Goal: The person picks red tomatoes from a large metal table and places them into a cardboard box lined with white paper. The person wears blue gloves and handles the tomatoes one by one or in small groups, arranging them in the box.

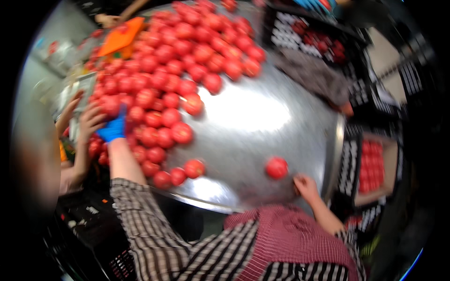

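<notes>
A broad pile of red tomatoes (182, 45) lies on a shiny round metal table (246, 140). My left hand (113, 128), in a blue glove, reaches far into the left side of the pile, by a large tomato (110, 105); blur hides whether its fingers hold it. My bare right hand (304, 186) rests near the table's lower right edge with its fingers curled, and what lies inside them cannot be made out. Just up and left of it sits a single tomato (276, 168), apart from the pile.
Another person's hand (92, 119) is right beside my left glove. More hands are at the top left (107, 20) and, gloved, at the top right (316, 4). A grey cloth (313, 75) lies on the right rim. Black crates with tomatoes (393, 165) stand right; an orange container (123, 37) stands left.
</notes>
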Demonstrator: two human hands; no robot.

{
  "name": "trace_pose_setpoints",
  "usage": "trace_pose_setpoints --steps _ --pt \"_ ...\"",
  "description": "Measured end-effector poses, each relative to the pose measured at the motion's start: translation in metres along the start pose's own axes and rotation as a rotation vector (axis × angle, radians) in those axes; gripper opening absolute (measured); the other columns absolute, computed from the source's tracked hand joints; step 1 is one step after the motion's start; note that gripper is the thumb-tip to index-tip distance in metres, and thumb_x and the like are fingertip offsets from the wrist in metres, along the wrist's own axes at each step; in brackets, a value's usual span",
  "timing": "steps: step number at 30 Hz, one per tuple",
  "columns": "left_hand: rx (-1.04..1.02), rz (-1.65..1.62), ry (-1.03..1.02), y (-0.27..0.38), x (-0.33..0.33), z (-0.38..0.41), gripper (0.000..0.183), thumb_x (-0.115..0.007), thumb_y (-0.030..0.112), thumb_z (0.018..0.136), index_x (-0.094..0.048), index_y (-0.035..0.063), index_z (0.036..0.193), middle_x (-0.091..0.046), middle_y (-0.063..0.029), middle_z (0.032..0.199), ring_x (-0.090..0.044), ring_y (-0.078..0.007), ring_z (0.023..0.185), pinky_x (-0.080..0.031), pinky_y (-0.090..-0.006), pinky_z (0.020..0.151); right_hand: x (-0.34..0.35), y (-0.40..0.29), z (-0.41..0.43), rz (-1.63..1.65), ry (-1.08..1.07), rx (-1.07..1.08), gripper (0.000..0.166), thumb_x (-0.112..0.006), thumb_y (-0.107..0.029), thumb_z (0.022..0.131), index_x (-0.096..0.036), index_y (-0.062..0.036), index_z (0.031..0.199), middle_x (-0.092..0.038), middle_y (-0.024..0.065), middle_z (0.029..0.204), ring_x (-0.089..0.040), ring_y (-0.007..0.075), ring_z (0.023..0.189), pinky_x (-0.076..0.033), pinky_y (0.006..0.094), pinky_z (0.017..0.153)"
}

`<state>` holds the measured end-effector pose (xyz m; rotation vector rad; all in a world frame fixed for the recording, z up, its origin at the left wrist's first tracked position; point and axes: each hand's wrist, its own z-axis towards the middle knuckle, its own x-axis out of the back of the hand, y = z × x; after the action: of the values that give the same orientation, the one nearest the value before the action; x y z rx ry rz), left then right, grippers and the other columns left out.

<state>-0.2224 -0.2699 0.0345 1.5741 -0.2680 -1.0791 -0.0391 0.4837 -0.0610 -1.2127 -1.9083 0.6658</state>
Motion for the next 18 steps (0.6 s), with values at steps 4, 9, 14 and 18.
trace_pose_setpoints --steps 4,9,14,18 --pt "0.166 -0.53 0.191 0.001 -0.046 -0.016 0.069 -0.051 0.055 0.086 -0.044 0.0138 0.141 -0.032 -0.0156 0.15 -0.03 -0.0376 0.138 -0.026 -0.071 0.106 0.0 -0.004 -0.019 0.061 0.104 0.014 0.019 -0.066 -0.02 0.09 -0.064 -0.0036 0.1 -0.063 0.0026 0.069 -0.058 0.0085 0.062 -0.047 0.0259 0.058" --pt "0.248 -0.465 0.059 0.008 0.016 0.028 0.065 -0.059 0.05 0.083 -0.046 0.0171 0.138 -0.038 -0.0135 0.144 -0.036 -0.0313 0.135 -0.03 -0.0658 0.107 -0.012 -0.03 -0.022 0.112 0.099 0.092 0.041 -0.069 -0.022 0.087 -0.055 -0.0046 0.122 -0.062 0.0055 0.088 -0.057 0.0106 0.066 -0.049 0.027 0.064" --pt "0.04 0.443 0.108 -0.009 0.04 0.033 0.047 -0.059 0.036 0.089 -0.057 0.0069 0.126 -0.056 -0.0127 0.127 -0.052 -0.0202 0.121 -0.047 -0.0431 0.091 -0.017 -0.081 -0.026 -0.322 0.058 0.278 0.073 -0.078 -0.026 0.077 -0.041 -0.015 0.14 -0.048 0.0116 0.128 -0.063 0.0234 0.089 -0.052 0.0361 0.078" --pt "-0.441 1.029 -0.297 -0.115 -0.098 -0.111 0.005 -0.052 0.011 0.094 -0.054 0.011 0.089 -0.05 0.0015 0.084 -0.047 -0.0102 0.077 -0.041 -0.03 0.065 -0.041 -0.105 -0.008 -0.689 0.091 0.44 0.081 -0.08 -0.026 0.071 -0.039 -0.0214 0.141 -0.039 0.0109 0.139 -0.06 0.0342 0.106 -0.052 0.0447 0.087"
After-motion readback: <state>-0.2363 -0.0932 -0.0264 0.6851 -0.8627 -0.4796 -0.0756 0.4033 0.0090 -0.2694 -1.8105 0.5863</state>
